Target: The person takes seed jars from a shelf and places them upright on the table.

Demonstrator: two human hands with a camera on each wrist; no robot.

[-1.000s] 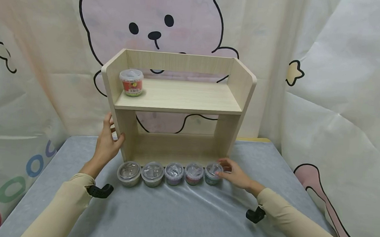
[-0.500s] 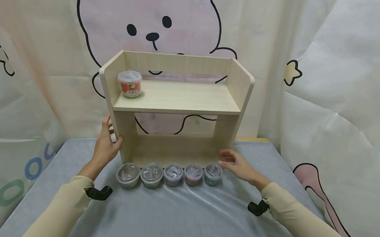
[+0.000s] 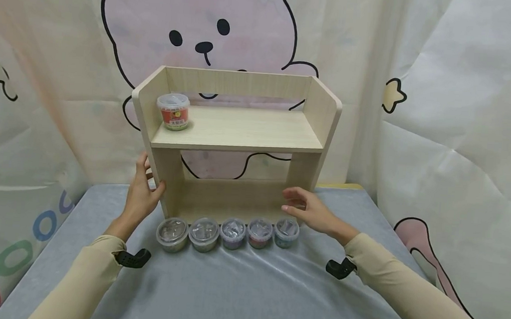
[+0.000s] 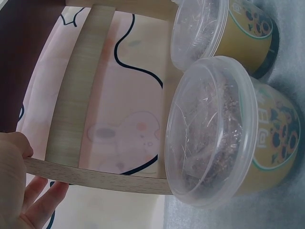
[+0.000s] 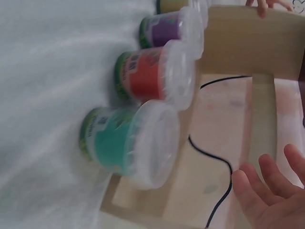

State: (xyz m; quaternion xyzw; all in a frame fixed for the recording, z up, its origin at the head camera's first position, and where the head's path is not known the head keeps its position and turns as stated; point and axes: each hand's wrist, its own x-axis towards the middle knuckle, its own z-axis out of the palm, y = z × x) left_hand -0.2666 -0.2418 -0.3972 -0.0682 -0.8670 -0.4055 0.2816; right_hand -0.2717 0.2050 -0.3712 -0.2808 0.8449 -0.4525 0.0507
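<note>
A light wooden two-tier shelf (image 3: 240, 128) stands on the table, with a red-labelled tub (image 3: 172, 111) at the left end of its upper board. My left hand (image 3: 149, 181) grips the shelf's left side panel, thumb in front and fingers behind; in the left wrist view the left hand (image 4: 21, 186) wraps that panel's edge. Several clear-lidded tubs sit in a row before the shelf, from a yellowish tub (image 3: 172, 233) at the left to a teal tub (image 3: 287, 232) at the right. My right hand (image 3: 297, 205) hovers open just above and behind the teal tub (image 5: 126, 143), holding nothing.
The table carries a grey cloth (image 3: 245, 289) under clear film. A cartoon-bear curtain (image 3: 457, 120) hangs close behind and to both sides. In the right wrist view a red tub (image 5: 152, 76) and a purple tub (image 5: 171, 26) follow the teal one.
My right hand has lifted off the teal tub and moved up and left toward the shelf's lower opening. The left hand has stayed on the side panel.
</note>
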